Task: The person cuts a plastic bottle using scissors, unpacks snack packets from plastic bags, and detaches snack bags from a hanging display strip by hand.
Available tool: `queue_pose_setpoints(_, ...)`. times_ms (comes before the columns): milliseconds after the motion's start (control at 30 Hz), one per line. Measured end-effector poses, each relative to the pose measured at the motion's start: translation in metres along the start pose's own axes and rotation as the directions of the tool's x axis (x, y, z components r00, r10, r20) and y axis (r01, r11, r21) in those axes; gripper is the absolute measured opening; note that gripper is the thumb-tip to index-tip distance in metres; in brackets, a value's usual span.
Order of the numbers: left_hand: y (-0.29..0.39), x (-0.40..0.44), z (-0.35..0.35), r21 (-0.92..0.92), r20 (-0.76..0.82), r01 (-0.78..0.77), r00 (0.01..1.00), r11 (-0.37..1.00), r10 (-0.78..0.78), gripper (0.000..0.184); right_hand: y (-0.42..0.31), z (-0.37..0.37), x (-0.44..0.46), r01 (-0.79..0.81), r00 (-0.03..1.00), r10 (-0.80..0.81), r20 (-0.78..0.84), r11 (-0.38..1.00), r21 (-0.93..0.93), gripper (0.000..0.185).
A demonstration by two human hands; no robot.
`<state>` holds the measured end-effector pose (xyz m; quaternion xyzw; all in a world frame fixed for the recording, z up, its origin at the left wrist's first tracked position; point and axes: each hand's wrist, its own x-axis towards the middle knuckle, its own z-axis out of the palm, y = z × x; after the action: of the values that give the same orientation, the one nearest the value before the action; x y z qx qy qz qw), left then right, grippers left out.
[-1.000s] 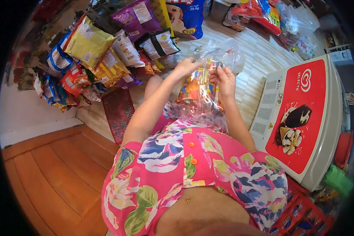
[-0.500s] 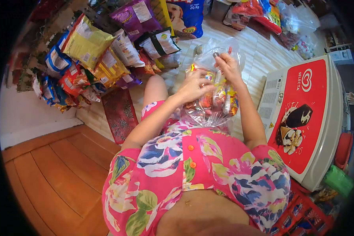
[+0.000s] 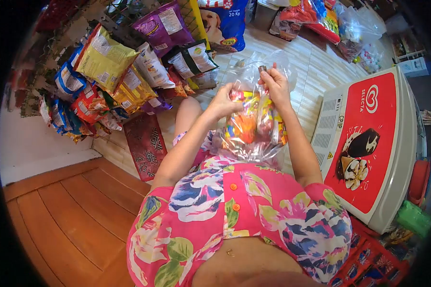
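Note:
A large clear plastic bag (image 3: 242, 150) rests at my lap, with brightly coloured packets inside it. My left hand (image 3: 221, 102) is closed at the bag's left side, its fingers on the upper edge of a yellow, red and orange packet (image 3: 243, 125). Higher up on the right, my right hand (image 3: 277, 88) pinches a small dark-ended item (image 3: 262, 69), whose kind I cannot make out. Below that hand hangs a narrow clear plastic piece (image 3: 266, 117) with reddish contents. Glare on the plastic hides some of what the bag contains.
Snack bags (image 3: 107, 60) hang in a cluster on the left. A blue dog food sack (image 3: 227, 24) stands ahead. To the right is a red and white freezer (image 3: 364, 148). A patterned red mat (image 3: 146, 143) lies by my knee, beside a wooden panel (image 3: 76, 205).
My left hand has shifted up and left, from lying over the packets to closing at the yellow packet's edge. More of that packet shows. The right hand keeps its pinch, slightly lower.

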<state>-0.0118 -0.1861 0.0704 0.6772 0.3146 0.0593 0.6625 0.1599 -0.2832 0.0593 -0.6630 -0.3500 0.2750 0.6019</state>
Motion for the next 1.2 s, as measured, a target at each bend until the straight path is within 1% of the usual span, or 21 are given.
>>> queue_pose_setpoints(33, 0.003, -0.008, 0.001, -0.017, -0.002, -0.082, 0.997, 0.996, 0.082, 0.05, -0.01, 0.003, -0.003, 0.022, 0.999, -0.023, 0.027, 0.999, 0.029, 0.021)
queue_pose_setpoints(133, 0.008, -0.027, -0.012, 0.079, -0.057, 0.066, 0.996, 0.995, -0.062, 0.056, -0.027, 0.013, -0.013, 0.025, 0.992, -0.037, 0.124, 0.995, 0.096, 0.019)
queue_pose_setpoints(167, 0.005, -0.029, -0.016, 0.345, -0.185, -0.032, 0.978, 0.938, 0.101, 0.056, -0.025, 0.019, -0.015, -0.005, 0.987, -0.019, 0.159, 0.989, 0.15, 0.018)
queue_pose_setpoints(200, 0.001, -0.027, -0.017, 0.362, -0.28, -0.11, 0.934, 0.925, 0.221, 0.056, -0.022, 0.024, -0.016, -0.037, 0.981, -0.004, 0.196, 0.978, 0.204, 0.017)
queue_pose_setpoints(233, -0.002, -0.022, -0.017, 0.388, -0.369, -0.185, 0.866, 0.903, 0.336, 0.057, -0.017, 0.025, -0.014, -0.025, 0.977, 0.006, 0.212, 0.996, 0.086, 0.017)
queue_pose_setpoints(267, -0.004, -0.017, -0.017, 0.42, -0.45, -0.256, 0.774, 0.871, 0.445, 0.057, -0.013, 0.028, -0.012, -0.012, 0.98, -0.006, 0.2, 0.996, 0.09, 0.017)
queue_pose_setpoints(300, -0.005, -0.011, -0.016, 0.353, -0.457, -0.313, 0.765, 0.882, 0.454, 0.059, -0.01, 0.03, -0.01, 0.0, 0.982, -0.018, 0.189, 0.996, 0.092, 0.018)
queue_pose_setpoints(400, -0.017, 0.014, -0.016, -0.176, -0.263, -0.339, 0.921, 0.924, 0.288, 0.051, -0.017, 0.033, -0.012, -0.045, 0.98, 0.015, 0.197, 0.988, 0.15, 0.02)
queue_pose_setpoints(433, 0.004, 0.007, -0.01, -0.384, -0.237, -0.307, 0.944, 0.871, 0.229, 0.035, -0.02, 0.033, -0.012, -0.07, 0.978, 0.032, 0.204, 0.982, 0.177, 0.02)
queue_pose_setpoints(533, 0.004, 0.012, -0.009, -0.415, -0.137, -0.242, 0.97, 0.877, 0.203, 0.021, -0.014, 0.03, -0.012, -0.018, 0.979, 0.007, 0.206, 0.999, 0.048, 0.019)
queue_pose_setpoints(567, 0.002, 0.015, -0.006, -0.425, -0.179, -0.246, 0.966, 0.871, 0.186, 0.012, -0.013, 0.027, -0.011, -0.02, 0.973, 0.027, 0.229, 0.999, -0.029, 0.019)
queue_pose_setpoints(633, 0.0, 0.016, -0.006, -0.481, -0.136, -0.171, 0.983, 0.86, 0.12, 0.011, -0.014, 0.022, -0.009, -0.023, 0.959, 0.071, 0.273, 0.984, -0.177, 0.018)
queue_pose_setpoints(733, -0.008, 0.019, -0.002, -0.506, -0.171, -0.192, 0.978, 0.841, 0.12, 0.011, -0.025, 0.015, -0.001, -0.107, 0.918, 0.132, 0.375, 0.99, -0.087, 0.017)
queue_pose_setpoints(800, -0.01, 0.021, 0.002, -0.486, -0.215, -0.231, 0.966, 0.843, 0.141, 0.012, -0.016, -0.003, 0.024, 0.202, 0.963, -0.156, 0.22, 0.958, -0.204, 0.019)
queue_pose_setpoints(867, -0.01, 0.018, 0.007, -0.446, -0.245, -0.247, 0.958, 0.86, 0.148, 0.013, -0.004, -0.028, 0.064, 0.087, 0.994, -0.097, -0.058, 0.985, -0.149, 0.031)
queue_pose_setpoints(933, -0.001, 0.009, 0.009, -0.44, -0.247, -0.188, 0.965, 0.878, 0.083, 0.013, 0.036, -0.059, 0.112, 0.037, 0.964, -0.149, -0.219, 0.894, -0.447, 0.043)
queue_pose_setpoints(1000, 0.003, 0.006, 0.013, -0.404, -0.255, -0.188, 0.963, 0.895, 0.087, 0.013, 0.066, -0.073, 0.135, -0.378, 0.926, 0.314, -0.212, 0.786, -0.489, 0.048)
queue_pose_setpoints(1033, 0.002, 0.006, 0.015, -0.368, -0.263, -0.213, 0.957, 0.905, 0.118, 0.013, 0.08, -0.077, 0.142, -0.553, 0.824, 0.525, -0.215, 0.661, -0.507, 0.051)
queue_pose_setpoints(1067, 0.003, 0.006, 0.015, -0.329, -0.272, -0.239, 0.95, 0.914, 0.151, 0.013, 0.099, -0.079, 0.147, -0.63, 0.758, 0.643, -0.11, 0.677, -0.38, 0.047)
queue_pose_setpoints(1133, 0.008, 0.003, 0.017, -0.306, -0.267, -0.27, 0.945, 0.913, 0.19, 0.011, 0.13, -0.081, 0.153, -0.776, 0.597, 0.786, 0.157, 0.616, -0.132, 0.042)
queue_pose_setpoints(1200, 0.007, 0.004, 0.019, -0.252, -0.274, -0.319, 0.929, 0.914, 0.249, 0.01, 0.084, -0.066, 0.147, -0.744, 0.595, 0.722, 0.353, 0.661, -0.096, 0.032)
